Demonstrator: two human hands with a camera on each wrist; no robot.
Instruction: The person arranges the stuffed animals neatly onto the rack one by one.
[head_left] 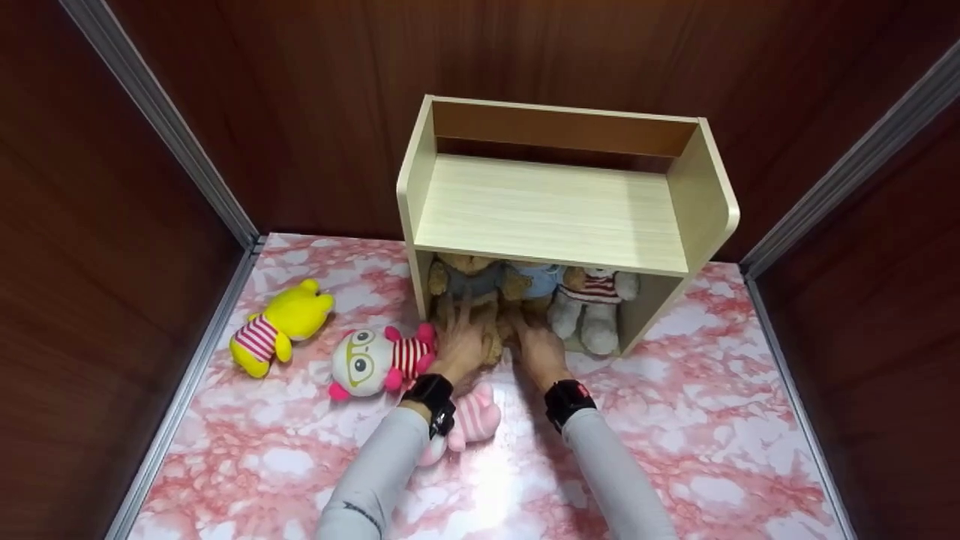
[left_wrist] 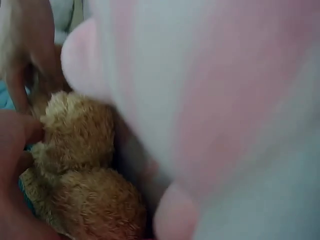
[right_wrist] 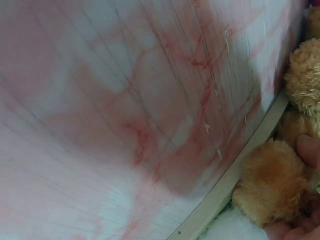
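Inside the shelf's lower compartment a brown teddy bear in a dark grey-blue top [head_left: 480, 283] sits at the left, its upper part hidden by the board. My left hand [head_left: 461, 343] lies on it with fingers spread over its front, close to its fuzzy feet [left_wrist: 92, 200]. Beside it sits a teddy bear in light blue [head_left: 541, 279]. My right hand [head_left: 541, 351] grips that bear low down, thumb and fingers around a furry foot [right_wrist: 270, 182]. To its right sits a white plush bear in a red-striped top [head_left: 598, 289].
A pink-and-white striped plush toy [head_left: 476, 415] lies under my left wrist. Left of it are a panda-like plush with glasses [head_left: 367, 364] and a yellow plush [head_left: 294, 313]. The pale wooden shelf [head_left: 547, 210] stands against the back wall on a pink marbled surface [head_left: 697, 420].
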